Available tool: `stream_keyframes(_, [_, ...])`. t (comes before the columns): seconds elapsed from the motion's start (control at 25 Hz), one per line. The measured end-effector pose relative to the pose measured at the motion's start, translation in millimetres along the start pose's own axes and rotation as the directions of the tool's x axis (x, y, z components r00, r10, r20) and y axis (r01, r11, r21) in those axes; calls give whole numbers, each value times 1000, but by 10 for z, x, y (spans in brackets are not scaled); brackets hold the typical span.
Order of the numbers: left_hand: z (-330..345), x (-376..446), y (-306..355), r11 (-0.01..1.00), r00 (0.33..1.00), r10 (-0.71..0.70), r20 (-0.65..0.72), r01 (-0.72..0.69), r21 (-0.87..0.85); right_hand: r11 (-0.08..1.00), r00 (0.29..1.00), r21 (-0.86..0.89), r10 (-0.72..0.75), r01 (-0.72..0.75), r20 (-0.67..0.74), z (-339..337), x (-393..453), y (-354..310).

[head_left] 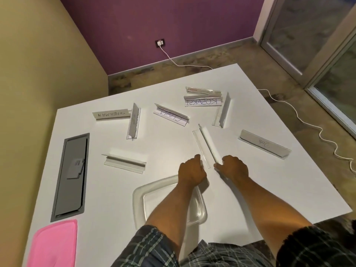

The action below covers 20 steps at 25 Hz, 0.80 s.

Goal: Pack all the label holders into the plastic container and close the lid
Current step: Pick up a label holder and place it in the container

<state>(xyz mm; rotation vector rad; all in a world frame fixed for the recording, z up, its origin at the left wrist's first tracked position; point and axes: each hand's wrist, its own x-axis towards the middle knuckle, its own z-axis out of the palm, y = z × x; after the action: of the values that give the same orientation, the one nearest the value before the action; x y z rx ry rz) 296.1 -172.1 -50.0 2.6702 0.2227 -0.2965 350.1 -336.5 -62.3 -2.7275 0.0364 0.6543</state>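
Note:
Several clear acrylic label holders lie scattered on the white table (250, 189). One blank holder (206, 145) lies at the centre; my left hand (190, 170) and my right hand (234, 166) both pinch its near end. Others carry paper names: "SUPERMAN" (111, 114), "KOSAKSI" (203, 102), one at the right (264, 144), and one (170, 116) between them. A blank holder (124, 161) lies at the left. The clear plastic container (138, 197) sits near the front edge, under my left forearm, with nothing visible inside. Its pink lid (54, 245) lies at the front left.
A grey cable hatch (71, 176) is set into the table's left side. Two more holders stand on end, one (133, 124) by "SUPERMAN", another (222, 110) by "KOSAKSI". A white cable (300, 120) runs along the floor past the table's right edge.

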Motion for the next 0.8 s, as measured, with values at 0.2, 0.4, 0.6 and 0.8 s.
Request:
stream_keyframes(0.2, [203,237,192,986,984,-85,155,105,-130,919,980,-352,-200,179,-23,25,144,-53])
stream_keyframes(0.4, [120,466,326,801,940,-260,221,338,-494,778,924,-541,-382,319,-6,-49,143,-88])
stream_keyframes(0.6, [-195,631,164,557,851,-512,118,434,-708,512,642,-716,-758,475,-116,-106,69,-44])
stream_keyframes(0.8, [-646,593,-204,219,773,-606,187,388,-895,311,385,-789,-917,530,-104,-281,-19,-106])
